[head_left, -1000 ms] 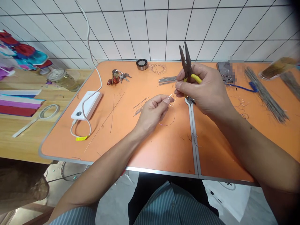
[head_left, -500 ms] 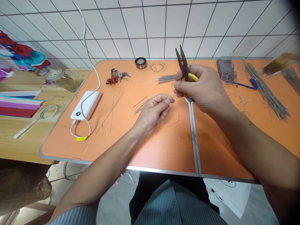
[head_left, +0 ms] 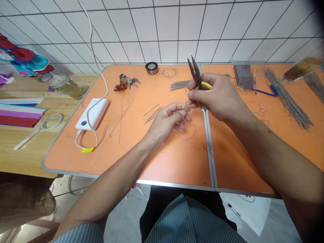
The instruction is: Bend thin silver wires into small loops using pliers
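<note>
Student: Which inscriptions are legible?

Instructor: None. On the power bank [head_left: 93,112], the dark round spot [head_left: 83,123] yields no readable figure.

Student: The yellow tag [head_left: 87,150]?

Instructor: On the white cable [head_left: 91,50], just on the near side of the power bank; any print is too small to read.

Student: Elsewhere?

Instructor: Well right of the power bank, a dark flat object [head_left: 239,76] is partly pixelated; lower right of it, a white sheet [head_left: 255,216] bears illegible dark marks.

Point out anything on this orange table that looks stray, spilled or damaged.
Small wire scraps lie loose around the table's grey seam, and two thin wires lie crossed near the white device, away from the thick wire bundle. They look stray and untidy; no spill or damage is visible.
</note>
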`<state>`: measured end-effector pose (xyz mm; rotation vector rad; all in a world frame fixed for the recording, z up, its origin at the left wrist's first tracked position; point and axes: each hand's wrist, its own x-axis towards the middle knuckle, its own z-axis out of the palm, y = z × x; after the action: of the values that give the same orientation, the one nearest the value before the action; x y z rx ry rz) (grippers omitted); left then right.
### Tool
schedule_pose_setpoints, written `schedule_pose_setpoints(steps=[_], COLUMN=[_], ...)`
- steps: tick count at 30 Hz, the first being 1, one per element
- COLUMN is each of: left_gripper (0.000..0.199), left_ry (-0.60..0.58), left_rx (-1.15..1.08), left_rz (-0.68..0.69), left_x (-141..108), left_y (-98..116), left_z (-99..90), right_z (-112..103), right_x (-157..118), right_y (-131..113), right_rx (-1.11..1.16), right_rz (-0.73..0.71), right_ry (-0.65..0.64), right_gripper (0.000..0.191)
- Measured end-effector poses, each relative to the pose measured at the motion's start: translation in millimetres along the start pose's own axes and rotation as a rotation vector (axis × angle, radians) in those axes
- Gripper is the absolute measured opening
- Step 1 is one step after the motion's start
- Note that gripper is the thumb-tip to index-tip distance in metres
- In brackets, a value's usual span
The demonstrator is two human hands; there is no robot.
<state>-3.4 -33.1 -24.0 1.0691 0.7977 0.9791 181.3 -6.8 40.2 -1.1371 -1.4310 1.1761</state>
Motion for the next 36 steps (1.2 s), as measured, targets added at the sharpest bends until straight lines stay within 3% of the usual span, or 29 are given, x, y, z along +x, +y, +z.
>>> schedule_pose_setpoints(steps=[8, 18, 29, 36], left_gripper=[0.034, 0.028, 0.015, 0.017], left_ry=[0.034, 0.068, 0.026, 0.048], left_rx=[0.155, 0.231, 0.245, 0.300], left_rz=[0.107, 0.051, 0.114, 0.130], left_x=[3.9, 0.2, -0.6, -2.4], left_y=[5.0, 15.8, 11.6, 15.4], left_z=[-4.0, -4.4, -0.8, 0.1], right_z=[3.2, 5.5, 3.6, 7.4], right_x=[-2.2, -4.6, -0.2, -3.2], right_y=[-2.7, -2.3, 3.7, -1.3], right_rx=[-0.006, -0.095, -0.133, -0.142], right_rz=[0.031, 0.025, 0.003, 0.007], right_ry=[-0.036, -0.083, -0.078, -0.108], right_gripper=[0.025, 0.025, 0.022, 0.023])
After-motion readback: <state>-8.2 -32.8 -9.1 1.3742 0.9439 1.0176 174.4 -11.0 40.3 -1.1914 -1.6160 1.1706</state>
